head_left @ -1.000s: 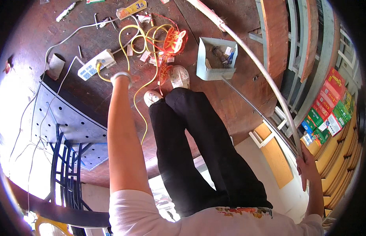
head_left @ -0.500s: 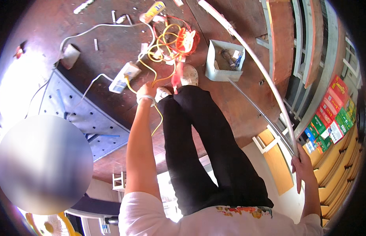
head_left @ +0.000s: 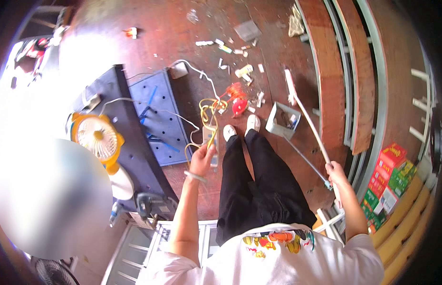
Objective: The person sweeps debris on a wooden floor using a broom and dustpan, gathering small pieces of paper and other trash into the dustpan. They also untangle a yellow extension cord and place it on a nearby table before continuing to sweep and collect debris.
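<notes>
My left hand [head_left: 202, 160] is closed around a yellow cord [head_left: 207, 107], whose loops run forward toward a tangle of red cord [head_left: 236, 90]. Beside that hand is a pale power strip [head_left: 210, 135], partly covered by the cord and blurred. At the right, my right hand [head_left: 336, 173] grips a long pale pole [head_left: 312, 121] that slants away across the floor. A light grey box-shaped dustpan [head_left: 276, 124] stands ahead of my feet with litter inside. Its thin metal handle [head_left: 304, 159] reaches back close to my right hand; whether my fingers touch it cannot be told.
Scraps of litter [head_left: 245, 71] lie over the dark red floor. On the left are a blue perforated panel [head_left: 159, 118], a dark table [head_left: 140, 147] and a yellow fan [head_left: 98, 137]. Wooden benches [head_left: 325, 71] and stacked colourful boxes [head_left: 385, 180] line the right.
My left hand has drawn back toward me with the yellow cord. My right hand and the pole have come inward and forward. The view has shifted, bringing the fan and table in.
</notes>
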Demonstrator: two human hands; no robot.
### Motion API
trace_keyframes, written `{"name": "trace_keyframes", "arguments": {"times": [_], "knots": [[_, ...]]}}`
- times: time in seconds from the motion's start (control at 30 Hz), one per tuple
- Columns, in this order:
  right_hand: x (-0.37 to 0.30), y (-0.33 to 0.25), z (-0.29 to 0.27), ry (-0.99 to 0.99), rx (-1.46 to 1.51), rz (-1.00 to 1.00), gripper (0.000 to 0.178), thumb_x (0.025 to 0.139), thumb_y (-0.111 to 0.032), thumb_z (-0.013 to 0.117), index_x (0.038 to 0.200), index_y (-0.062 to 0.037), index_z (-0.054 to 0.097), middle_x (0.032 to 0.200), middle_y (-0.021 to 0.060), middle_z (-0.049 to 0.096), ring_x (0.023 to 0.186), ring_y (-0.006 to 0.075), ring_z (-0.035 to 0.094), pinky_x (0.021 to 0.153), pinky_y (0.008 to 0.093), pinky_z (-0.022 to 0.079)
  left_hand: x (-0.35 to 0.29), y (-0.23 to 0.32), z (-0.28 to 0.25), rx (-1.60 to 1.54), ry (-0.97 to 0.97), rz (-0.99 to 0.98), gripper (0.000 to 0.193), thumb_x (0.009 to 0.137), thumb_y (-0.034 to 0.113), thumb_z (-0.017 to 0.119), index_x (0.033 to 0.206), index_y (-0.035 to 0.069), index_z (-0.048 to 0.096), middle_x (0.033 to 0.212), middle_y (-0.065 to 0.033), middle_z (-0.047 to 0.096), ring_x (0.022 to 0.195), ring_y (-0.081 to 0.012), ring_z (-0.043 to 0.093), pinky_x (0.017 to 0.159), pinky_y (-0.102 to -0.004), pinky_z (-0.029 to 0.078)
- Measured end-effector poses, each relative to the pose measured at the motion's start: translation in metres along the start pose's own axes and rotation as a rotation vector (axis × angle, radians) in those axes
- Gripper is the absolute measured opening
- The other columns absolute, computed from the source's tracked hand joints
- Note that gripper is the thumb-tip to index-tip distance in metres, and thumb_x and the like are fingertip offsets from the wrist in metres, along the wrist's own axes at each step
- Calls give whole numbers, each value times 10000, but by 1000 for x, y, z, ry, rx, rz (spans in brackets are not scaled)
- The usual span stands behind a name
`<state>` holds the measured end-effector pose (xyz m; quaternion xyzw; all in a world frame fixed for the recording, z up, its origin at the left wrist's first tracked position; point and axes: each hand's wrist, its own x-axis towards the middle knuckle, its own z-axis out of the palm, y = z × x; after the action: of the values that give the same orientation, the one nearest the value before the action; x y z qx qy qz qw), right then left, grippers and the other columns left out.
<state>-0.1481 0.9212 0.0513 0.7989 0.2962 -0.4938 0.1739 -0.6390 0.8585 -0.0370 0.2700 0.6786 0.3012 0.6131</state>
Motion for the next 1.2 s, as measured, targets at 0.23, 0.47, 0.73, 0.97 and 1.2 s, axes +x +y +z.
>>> {"name": "trace_keyframes", "arguments": {"times": [0.23, 0.47, 0.73, 0.97, 1.2], "knots": [[-55, -53, -10, -432, 427, 34, 197, 849, -306, 539, 816, -132, 452, 578, -51, 410, 392, 42, 355, 319, 194, 291, -205, 165, -46, -195, 309, 246, 185, 888, 162, 499, 805, 5, 551, 696, 34, 512, 650, -19, 429, 549, -175, 352], [-74, -113, 22, -1028, 788, 150, 224, 848, -294, 552, 765, -114, 450, 603, -42, 448, 407, -6, 362, 299, 137, 261, -349, 223, -94, -490, 472, 904, 277, 897, 193, 428, 680, 35, 497, 490, 5, 428, 413, -79, 340, 450, -235, 292], [-148, -212, 159, -1337, 841, 78, 114, 844, -120, 539, 889, -40, 472, 892, 61, 583, 438, 14, 401, 362, 127, 359, -403, 266, -89, -445, 205, 1024, 320, 888, 281, 441, 664, 63, 508, 415, 16, 377, 368, -78, 296, 427, -247, 277], [-147, -210, 283, -1136, 480, -188, 160, 774, -201, 651, 764, -86, 540, 587, 19, 525, 408, 78, 404, 373, 202, 353, -431, 296, -86, -325, 89, 1050, 276, 864, 310, 491, 726, 100, 605, 402, 51, 425, 345, -64, 335, 423, -216, 309], [-171, -224, 267, -1546, 527, -218, 240, 855, -228, 520, 939, -3, 529, 710, 81, 574, 572, 115, 553, 481, 222, 475, -435, 294, -98, -341, 99, 1062, 426, 882, 322, 448, 499, 141, 494, 379, 61, 379, 335, -59, 319, 444, -223, 324]]}}
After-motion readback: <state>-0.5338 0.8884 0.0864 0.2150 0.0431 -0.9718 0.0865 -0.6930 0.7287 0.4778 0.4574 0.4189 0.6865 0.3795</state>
